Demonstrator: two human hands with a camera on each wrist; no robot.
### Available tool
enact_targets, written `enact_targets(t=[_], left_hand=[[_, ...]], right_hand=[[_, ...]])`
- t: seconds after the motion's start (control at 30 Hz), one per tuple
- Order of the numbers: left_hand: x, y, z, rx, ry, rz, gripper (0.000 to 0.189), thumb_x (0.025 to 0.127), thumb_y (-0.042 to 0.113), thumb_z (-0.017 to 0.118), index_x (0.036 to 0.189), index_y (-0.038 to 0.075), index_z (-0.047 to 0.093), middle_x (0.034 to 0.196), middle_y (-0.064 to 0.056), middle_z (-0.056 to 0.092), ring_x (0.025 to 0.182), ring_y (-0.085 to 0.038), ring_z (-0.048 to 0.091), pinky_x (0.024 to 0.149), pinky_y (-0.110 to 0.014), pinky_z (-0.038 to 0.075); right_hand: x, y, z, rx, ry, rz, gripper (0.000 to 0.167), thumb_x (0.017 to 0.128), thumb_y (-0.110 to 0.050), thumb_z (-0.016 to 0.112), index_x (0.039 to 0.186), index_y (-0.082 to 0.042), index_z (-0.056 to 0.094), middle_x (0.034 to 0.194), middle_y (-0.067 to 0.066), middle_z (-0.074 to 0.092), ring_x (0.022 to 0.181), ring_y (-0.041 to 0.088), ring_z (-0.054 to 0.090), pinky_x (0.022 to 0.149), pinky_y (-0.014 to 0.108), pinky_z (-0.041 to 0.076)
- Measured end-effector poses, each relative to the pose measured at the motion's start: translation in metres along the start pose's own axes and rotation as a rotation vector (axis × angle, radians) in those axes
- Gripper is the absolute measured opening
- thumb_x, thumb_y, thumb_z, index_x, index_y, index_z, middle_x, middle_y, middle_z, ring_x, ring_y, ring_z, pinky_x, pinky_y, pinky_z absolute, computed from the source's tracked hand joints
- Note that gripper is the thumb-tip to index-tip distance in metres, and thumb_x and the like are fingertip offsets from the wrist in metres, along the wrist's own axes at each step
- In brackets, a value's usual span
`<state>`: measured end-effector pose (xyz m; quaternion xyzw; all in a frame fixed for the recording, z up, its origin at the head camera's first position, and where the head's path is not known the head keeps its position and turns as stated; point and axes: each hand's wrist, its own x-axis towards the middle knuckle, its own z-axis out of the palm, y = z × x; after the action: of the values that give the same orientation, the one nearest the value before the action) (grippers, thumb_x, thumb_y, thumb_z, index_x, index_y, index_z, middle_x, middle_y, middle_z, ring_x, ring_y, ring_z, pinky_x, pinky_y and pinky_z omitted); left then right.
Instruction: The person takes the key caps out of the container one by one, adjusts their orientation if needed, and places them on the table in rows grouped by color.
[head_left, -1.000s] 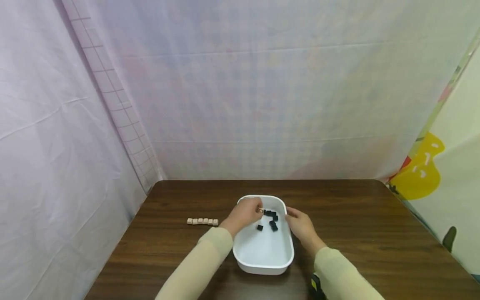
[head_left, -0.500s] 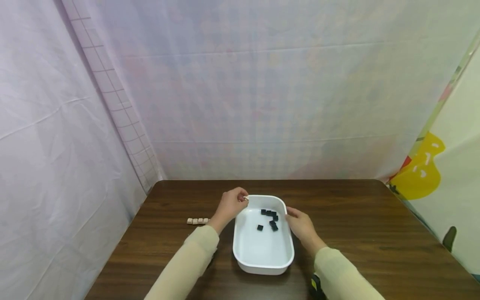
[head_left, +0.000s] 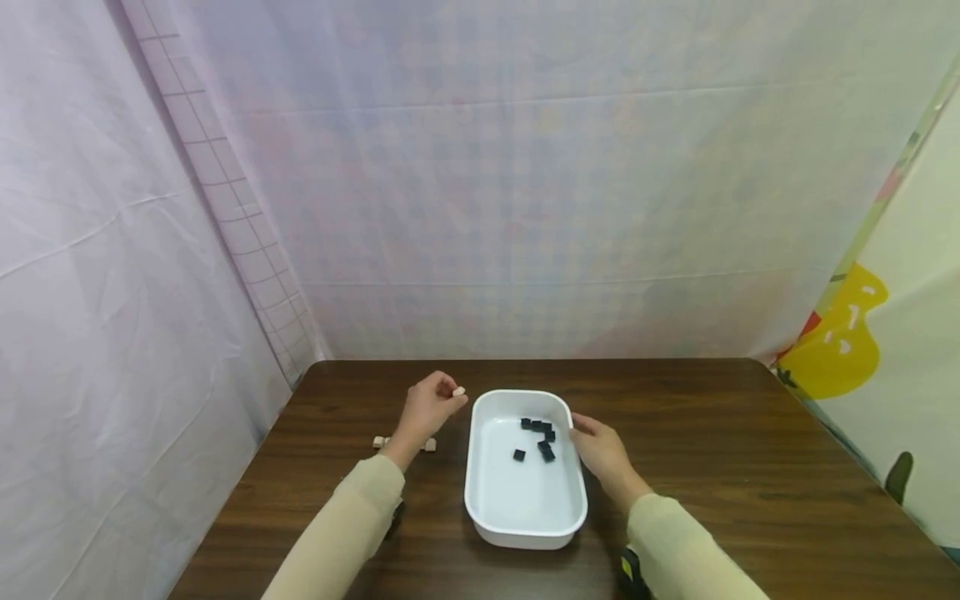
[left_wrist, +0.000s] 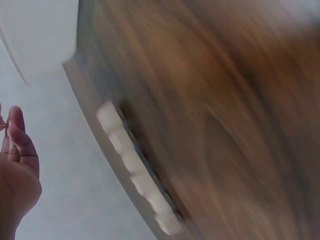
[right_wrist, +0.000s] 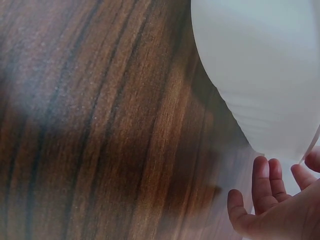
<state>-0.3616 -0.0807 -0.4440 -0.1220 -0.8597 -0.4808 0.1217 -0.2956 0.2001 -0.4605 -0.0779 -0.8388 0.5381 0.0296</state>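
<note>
Your left hand [head_left: 426, 410], pinching a small pale piece [head_left: 459, 392], is no longer over the white tray [head_left: 470, 467] but out to its left, above the table [head_left: 675, 467]. From the head view, your wrist [head_left: 402, 448] now hides the middle of the row of pale pieces [head_left: 378, 442], and the tray's left side shows uncovered.

The table [head_left: 712, 467] is grained dark brown, the tub [head_left: 517, 504] is coloured white; black blocks [head_left: 547, 452] and cream blocks [left_wrist: 133, 162] are seen; the curtain [head_left: 517, 183] is checked in pastels.
</note>
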Motion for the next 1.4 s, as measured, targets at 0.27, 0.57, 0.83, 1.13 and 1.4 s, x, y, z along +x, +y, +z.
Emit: enact_targets(t=[0.27, 0.57, 0.83, 1.13, 1.4], left_hand=[[-0.007, -0.027, -0.04, 0.053, 0.046, -0.043, 0.018, 0.082, 0.012, 0.081, 0.087, 0.005, 0.065, 0.085, -0.005, 0.068, 0.078, -0.018, 0.063, 0.069, -0.033, 0.052], [-0.023, -0.072, -0.099, 0.229, -0.077, -0.111, 0.027, 0.083, 0.006, 0.077, 0.107, -0.003, 0.068, 0.087, -0.006, 0.064, 0.08, -0.021, 0.059, 0.07, -0.036, 0.05], [-0.034, -0.095, -0.12, 0.274, -0.188, -0.138, 0.022, 0.073, 0.001, 0.081, 0.091, 0.001, 0.067, 0.079, -0.003, 0.055, 0.074, -0.017, 0.051, 0.068, -0.032, 0.043], [-0.039, -0.097, -0.121, 0.223, -0.288, -0.172, 0.025, 0.071, -0.006, 0.08, 0.093, -0.005, 0.068, 0.075, -0.002, 0.056, 0.072, -0.014, 0.05, 0.067, -0.028, 0.043], [-0.04, -0.098, -0.121, 0.208, -0.29, -0.155, 0.023, 0.074, -0.006, 0.078, 0.095, -0.004, 0.069, 0.074, -0.001, 0.056, 0.071, -0.015, 0.051, 0.065, -0.029, 0.043]], right_hand=[[0.0, -0.001, 0.001, 0.0, -0.006, 0.01, 0.044, 0.098, -0.011, 0.051, 0.137, 0.008, 0.051, 0.138, 0.031, 0.05, 0.127, 0.045, 0.048, 0.105, 0.054, 0.039], [0.0, -0.003, 0.002, -0.009, -0.012, 0.017, 0.045, 0.098, -0.011, 0.051, 0.138, 0.009, 0.051, 0.139, 0.031, 0.049, 0.128, 0.046, 0.046, 0.105, 0.054, 0.038], [0.001, 0.0, 0.001, -0.02, 0.001, 0.011, 0.044, 0.098, -0.011, 0.051, 0.138, 0.008, 0.051, 0.139, 0.031, 0.049, 0.128, 0.045, 0.047, 0.105, 0.054, 0.038], [0.002, 0.002, 0.002, 0.007, 0.002, 0.015, 0.044, 0.097, -0.011, 0.052, 0.137, 0.007, 0.053, 0.138, 0.03, 0.051, 0.127, 0.044, 0.048, 0.105, 0.054, 0.039], [0.002, 0.002, 0.001, -0.002, 0.003, 0.008, 0.044, 0.097, -0.011, 0.052, 0.137, 0.008, 0.053, 0.138, 0.03, 0.051, 0.127, 0.045, 0.048, 0.105, 0.054, 0.038]])
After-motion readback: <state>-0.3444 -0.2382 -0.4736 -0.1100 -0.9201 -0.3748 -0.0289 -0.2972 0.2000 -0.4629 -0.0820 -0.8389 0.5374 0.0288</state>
